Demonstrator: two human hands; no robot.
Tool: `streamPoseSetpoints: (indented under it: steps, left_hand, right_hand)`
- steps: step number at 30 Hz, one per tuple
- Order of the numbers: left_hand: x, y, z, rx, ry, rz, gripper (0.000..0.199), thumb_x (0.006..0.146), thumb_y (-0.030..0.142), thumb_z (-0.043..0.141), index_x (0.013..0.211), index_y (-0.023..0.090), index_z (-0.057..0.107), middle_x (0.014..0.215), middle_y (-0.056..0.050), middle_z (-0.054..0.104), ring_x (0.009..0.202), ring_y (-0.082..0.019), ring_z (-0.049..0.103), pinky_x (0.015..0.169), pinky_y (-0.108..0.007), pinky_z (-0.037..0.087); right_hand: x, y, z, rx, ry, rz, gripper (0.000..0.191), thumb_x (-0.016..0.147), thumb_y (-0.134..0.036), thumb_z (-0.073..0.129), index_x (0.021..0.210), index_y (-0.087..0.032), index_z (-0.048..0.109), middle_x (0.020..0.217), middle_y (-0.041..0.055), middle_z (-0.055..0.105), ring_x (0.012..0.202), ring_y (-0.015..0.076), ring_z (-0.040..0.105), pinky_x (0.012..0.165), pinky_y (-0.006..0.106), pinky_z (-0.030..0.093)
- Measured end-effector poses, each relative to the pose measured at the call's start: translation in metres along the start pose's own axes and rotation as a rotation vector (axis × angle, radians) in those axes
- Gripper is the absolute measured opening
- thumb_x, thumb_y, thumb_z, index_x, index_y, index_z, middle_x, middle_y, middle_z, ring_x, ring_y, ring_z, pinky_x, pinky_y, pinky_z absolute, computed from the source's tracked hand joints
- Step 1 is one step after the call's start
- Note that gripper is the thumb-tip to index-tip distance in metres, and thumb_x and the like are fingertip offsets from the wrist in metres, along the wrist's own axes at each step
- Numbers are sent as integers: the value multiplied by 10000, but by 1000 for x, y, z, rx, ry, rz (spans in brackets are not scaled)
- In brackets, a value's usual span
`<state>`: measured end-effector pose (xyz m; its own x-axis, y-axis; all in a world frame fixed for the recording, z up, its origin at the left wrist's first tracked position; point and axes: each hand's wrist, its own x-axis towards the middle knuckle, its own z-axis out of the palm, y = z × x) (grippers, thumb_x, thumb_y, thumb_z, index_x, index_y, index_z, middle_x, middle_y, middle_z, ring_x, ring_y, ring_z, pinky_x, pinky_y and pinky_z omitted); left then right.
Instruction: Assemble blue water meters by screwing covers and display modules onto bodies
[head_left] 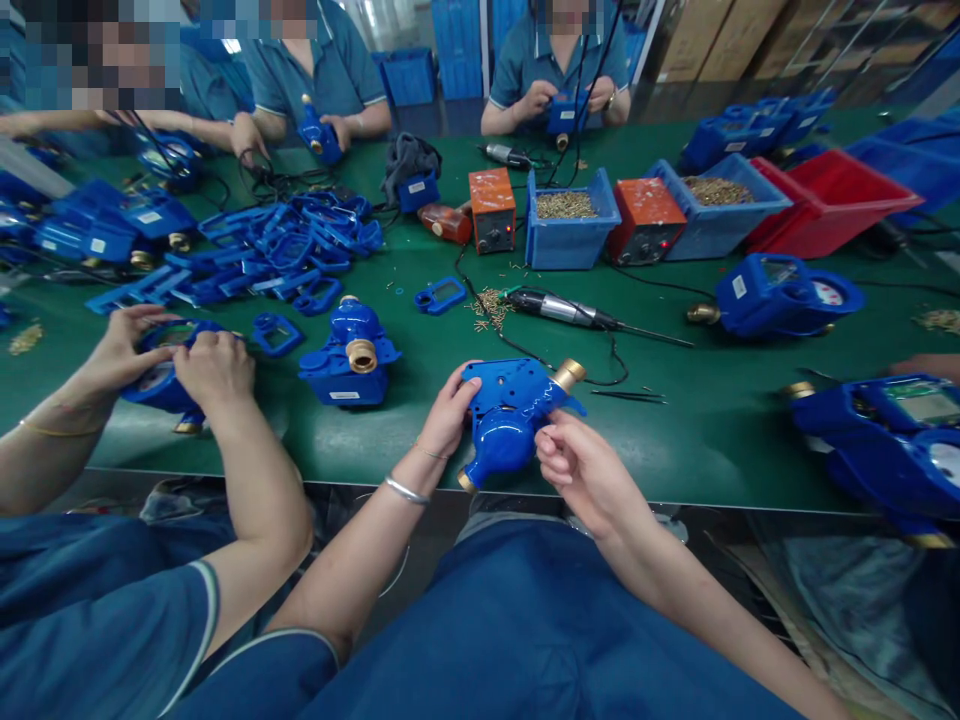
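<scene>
In the head view, the left hand (448, 412) grips the left edge of a blue water-meter body (510, 418), fingers curled over its flat top plate. The right hand (581, 468) pinches the body's lower right side between thumb and fingertips — closed on it. The meter body is held at the near edge of the green table (697, 440), tilted, with one brass-threaded end (568, 374) pointing up and right and the other down and left.

Just to the left stands another blue meter body (351, 352) on the table, apart from the hands. An electric screwdriver (570, 312) lies beyond, beside a scatter of brass screws (489, 306). A co-worker's hands (180, 362) at the left hold a third meter — separate from the person's own. A blue bin of screws (568, 218) sits farther back.
</scene>
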<state>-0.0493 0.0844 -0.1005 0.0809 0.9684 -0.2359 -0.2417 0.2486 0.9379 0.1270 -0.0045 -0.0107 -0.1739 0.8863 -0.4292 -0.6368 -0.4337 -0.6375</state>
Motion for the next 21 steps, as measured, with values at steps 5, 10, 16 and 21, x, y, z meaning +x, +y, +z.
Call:
streamPoseSetpoints:
  steps: [5,10,16,21]
  left_hand:
    - [-3,-1,5,15,-13,31,500,774,449,704,1212,231,604,985,-13,671,763,-151,570,676,-251,459]
    - [-3,-4,7,-6,-54,19,462,800,438,678,1209,232,614,1009,-16,694,837,-168,604,765,-275,475]
    - [0,-3,7,-58,-25,37,406,726,424,758,1038,180,668,795,-3,680,763,-150,594,792,-281,473]
    - [0,-3,6,-64,-21,36,469,742,394,754,1148,193,628,942,-14,700,840,-148,602,834,-282,468]
  right_hand:
    - [-1,-1,7,-86,-38,-29,224,742,-245,648,897,-163,508,619,-56,487,462,41,350,408,147,266]
    - [3,-6,15,-305,-113,-9,297,768,-271,579,1033,-147,527,591,-62,510,402,48,356,376,158,262]
    - [21,-25,16,-629,-324,104,257,745,-208,538,987,-127,567,592,-29,588,412,74,479,381,170,345]
    - [24,-47,-18,-663,-233,-9,351,815,-319,650,1100,-130,572,816,76,713,680,151,678,606,253,547]
